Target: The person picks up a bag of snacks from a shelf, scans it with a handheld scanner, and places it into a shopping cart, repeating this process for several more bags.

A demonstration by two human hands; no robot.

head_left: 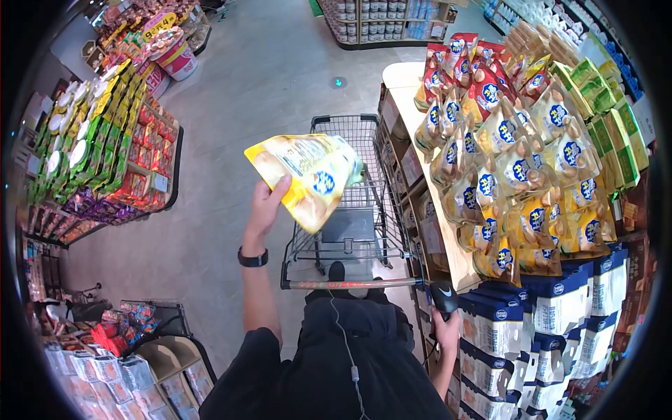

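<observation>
My left hand [263,208] grips a yellow snack bag [308,178] by its lower left edge, above the shopping cart [345,126]. The bag has a blue logo and hides part of the cart's basket. A pale green item shows at the bag's right side, partly hidden. On the right, my right hand [446,327] is closed around the handle of a black handheld scanner [443,297], beside the wooden display table [458,271]. Clear and yellow snack bags [514,171] with similar blue logos stand in rows on that table.
Blue and white cartons [493,336] are stacked at the lower right. Red bags [488,91] and green boxes [609,143] stand farther back on the table. At the left is a shelf of green packages [87,150]. Canned goods [367,21] fill a far shelf.
</observation>
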